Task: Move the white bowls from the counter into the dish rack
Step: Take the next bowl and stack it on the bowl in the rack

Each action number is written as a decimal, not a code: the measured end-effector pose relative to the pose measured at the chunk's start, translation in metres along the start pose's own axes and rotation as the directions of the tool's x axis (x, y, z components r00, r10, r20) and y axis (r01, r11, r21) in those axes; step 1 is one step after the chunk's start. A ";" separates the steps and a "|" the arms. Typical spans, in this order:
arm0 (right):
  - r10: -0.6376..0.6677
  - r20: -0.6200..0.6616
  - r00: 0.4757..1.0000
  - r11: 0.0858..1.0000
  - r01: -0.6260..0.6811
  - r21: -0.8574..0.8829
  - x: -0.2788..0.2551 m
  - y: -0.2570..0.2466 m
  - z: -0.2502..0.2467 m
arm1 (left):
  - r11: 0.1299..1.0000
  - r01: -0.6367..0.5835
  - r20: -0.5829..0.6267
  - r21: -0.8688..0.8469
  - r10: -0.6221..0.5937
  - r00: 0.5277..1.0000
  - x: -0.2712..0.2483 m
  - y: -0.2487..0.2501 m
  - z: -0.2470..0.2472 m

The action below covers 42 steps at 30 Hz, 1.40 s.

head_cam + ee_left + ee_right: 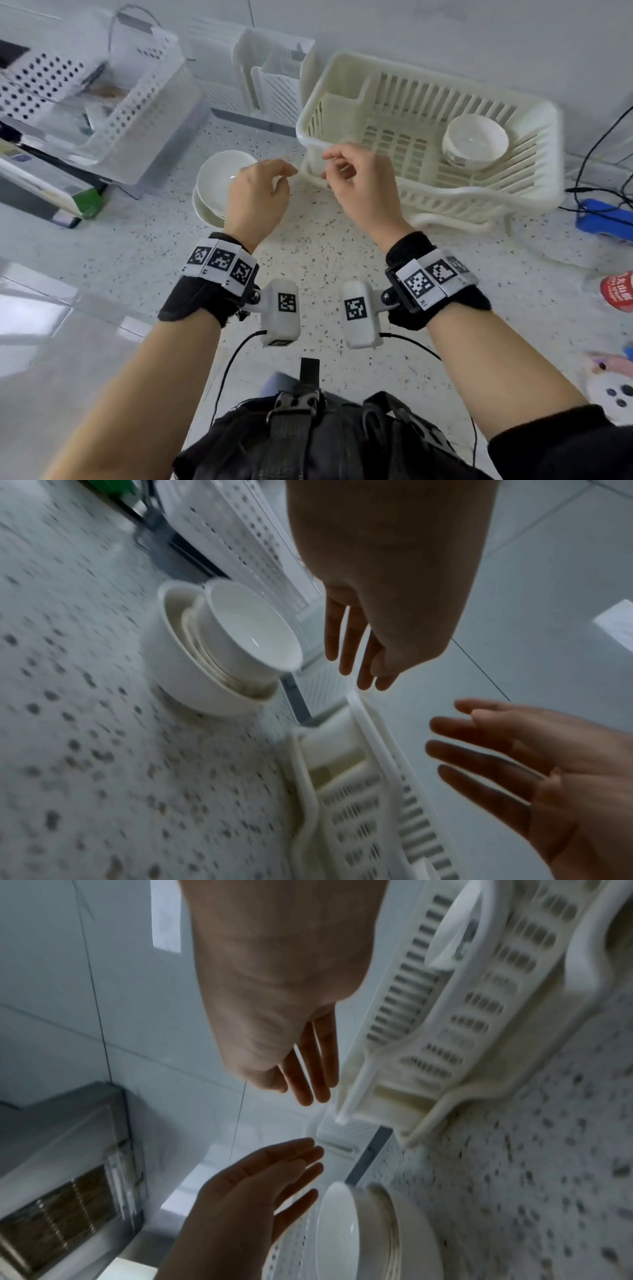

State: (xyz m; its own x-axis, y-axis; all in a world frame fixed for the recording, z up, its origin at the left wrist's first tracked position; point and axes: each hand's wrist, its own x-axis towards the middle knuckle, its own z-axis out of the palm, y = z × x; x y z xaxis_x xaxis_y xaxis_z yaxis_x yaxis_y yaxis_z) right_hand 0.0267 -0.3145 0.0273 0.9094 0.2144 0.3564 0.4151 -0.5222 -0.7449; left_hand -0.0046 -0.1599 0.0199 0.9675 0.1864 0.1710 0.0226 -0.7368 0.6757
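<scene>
Several white bowls (219,181) are nested in a stack on the speckled counter, left of the cream dish rack (442,73). One white bowl (474,142) lies in the rack's right half. My left hand (270,181) hovers just right of the stack, empty, its fingers loosely bent. My right hand (342,168) hangs by the rack's near left corner, also empty. In the left wrist view the left hand's fingers (346,647) are straight beside the bowl stack (222,653). In the right wrist view the right hand's fingers (311,1064) reach beside the rack (462,1015).
White perforated baskets (113,102) stand at the back left, and a slotted utensil holder (274,75) stands behind the bowls. A blue device (603,216) with black cables lies right of the rack. A red-lidded item (618,291) sits at the right edge. The counter's edge runs along the left.
</scene>
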 end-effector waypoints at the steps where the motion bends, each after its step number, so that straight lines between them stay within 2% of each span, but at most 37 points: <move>1: 0.005 0.025 1.000 1.000 -0.005 -0.014 0.001 -0.005 0.013 | 1.000 0.015 -0.006 -0.007 -0.015 1.000 0.000 -0.012 -0.009; 6: 0.097 0.204 0.974 0.992 -0.078 -0.099 0.006 -0.028 0.068 | 0.997 0.080 -0.026 0.022 -0.079 0.997 0.003 -0.067 -0.046; 10: 0.200 0.272 0.941 0.962 -0.136 -0.236 0.016 -0.034 0.103 | 0.983 0.160 0.043 0.094 -0.164 0.985 0.010 -0.104 -0.062; 15: 0.324 0.267 0.908 0.907 -0.218 -0.360 0.031 -0.028 0.139 | 0.965 0.205 0.211 0.166 -0.238 0.948 0.016 -0.142 -0.065; 18: 0.375 0.260 0.890 0.887 -0.263 -0.380 0.038 -0.021 0.154 | 0.968 0.195 0.314 0.155 -0.236 0.920 0.017 -0.158 -0.060; 23: 0.407 0.224 0.886 0.871 -0.303 -0.386 0.043 -0.014 0.165 | 0.972 0.195 0.377 0.130 -0.230 0.897 0.020 -0.171 -0.052; 31: 0.448 0.175 0.877 0.877 -0.394 -0.273 0.043 -0.014 0.168 | 0.970 0.214 0.354 0.113 -0.240 0.904 0.018 -0.180 -0.042; 36: 0.458 0.167 0.873 0.887 -0.437 -0.148 0.039 -0.026 0.151 | 0.970 0.231 0.296 0.081 -0.244 0.923 0.015 -0.177 -0.040; 38: 0.503 0.212 0.838 0.861 -0.507 -0.039 0.035 -0.030 0.139 | 0.969 0.240 0.248 0.059 -0.247 0.937 0.014 -0.170 -0.043; 41: 0.581 0.294 0.759 0.752 -0.639 0.164 0.027 -0.033 0.119 | 0.979 0.204 0.122 0.017 -0.204 0.971 0.013 -0.152 -0.048; 42: 0.588 0.308 0.748 0.724 -0.656 0.212 0.025 -0.033 0.111 | 0.984 0.181 0.082 0.004 -0.180 0.980 0.013 -0.145 -0.049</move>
State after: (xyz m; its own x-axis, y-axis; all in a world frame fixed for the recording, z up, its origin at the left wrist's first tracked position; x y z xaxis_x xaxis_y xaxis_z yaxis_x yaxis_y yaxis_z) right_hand 0.0383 -0.2005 -0.0019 0.9324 0.1076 -0.3450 -0.2908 -0.3434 -0.8930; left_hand -0.0079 -0.0192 -0.0406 0.9649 0.2623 -0.0130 0.1980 -0.6940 0.6922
